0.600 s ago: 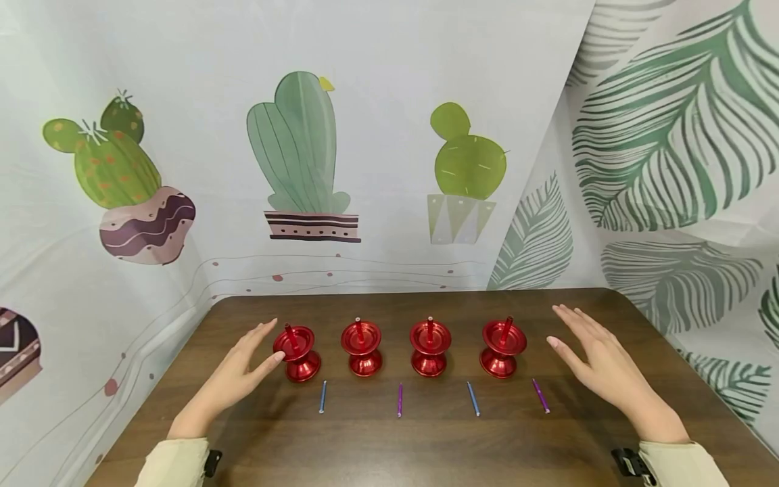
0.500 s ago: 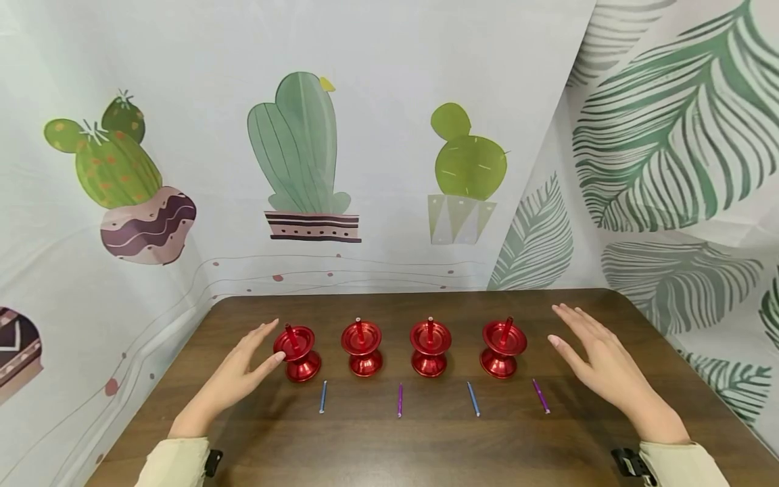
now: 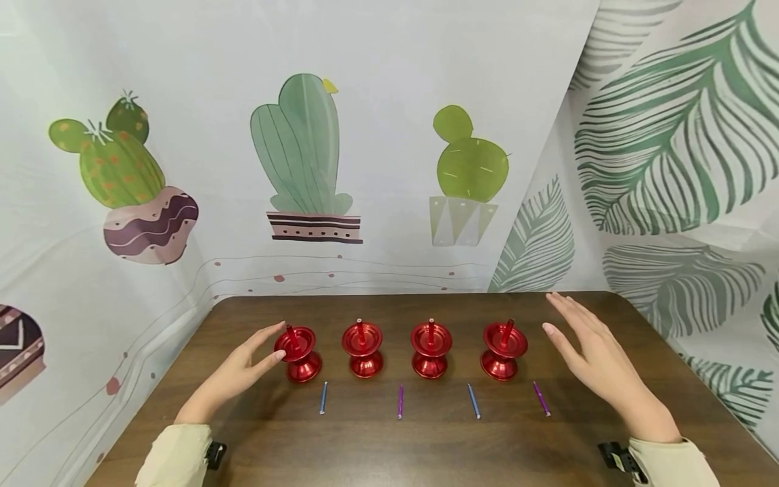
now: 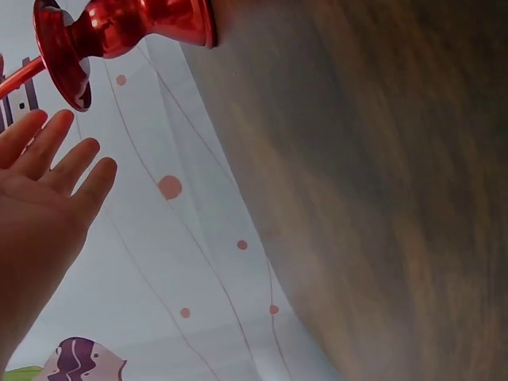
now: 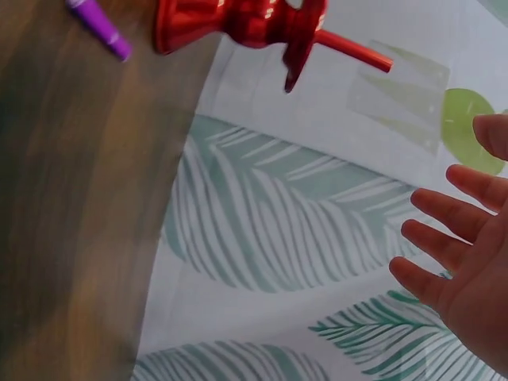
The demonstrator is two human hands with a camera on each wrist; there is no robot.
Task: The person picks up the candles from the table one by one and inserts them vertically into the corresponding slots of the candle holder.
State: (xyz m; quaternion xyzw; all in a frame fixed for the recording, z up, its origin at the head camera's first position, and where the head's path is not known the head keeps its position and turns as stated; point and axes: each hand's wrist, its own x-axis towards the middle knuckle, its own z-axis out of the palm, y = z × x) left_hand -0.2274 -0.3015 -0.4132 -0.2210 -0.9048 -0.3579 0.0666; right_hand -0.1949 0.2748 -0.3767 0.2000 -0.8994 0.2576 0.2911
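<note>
Several shiny red candle holders stand upright in a row, each with a red tube rising from its dish. My left hand [image 3: 234,372] is held beside the leftmost candle holder [image 3: 304,368], fingers extended and thumb apart. Whether the thumb touches the dish I cannot tell. In the left wrist view, that hand's fingers [image 4: 59,143] appear close to the dish. My right hand [image 3: 599,358] hovers to the right of the rightmost candle holder [image 3: 500,365], fingers straight and holding nothing. Before the row lie thin candles: blue [image 3: 323,398], purple [image 3: 399,402], blue [image 3: 473,401] and purple [image 3: 541,399].
The dark wooden table [image 3: 389,453] has rounded back corners. Behind it hangs a white cloth [image 3: 389,155] printed with cacti and leaves. Two more red holders, a left one [image 3: 366,365] and a right one [image 3: 429,365], stand between the outer ones.
My right hand has risen slightly and shifted a little left. The left hand has moved slightly right, towards the leftmost holder. Holders and candles keep their places on the table.
</note>
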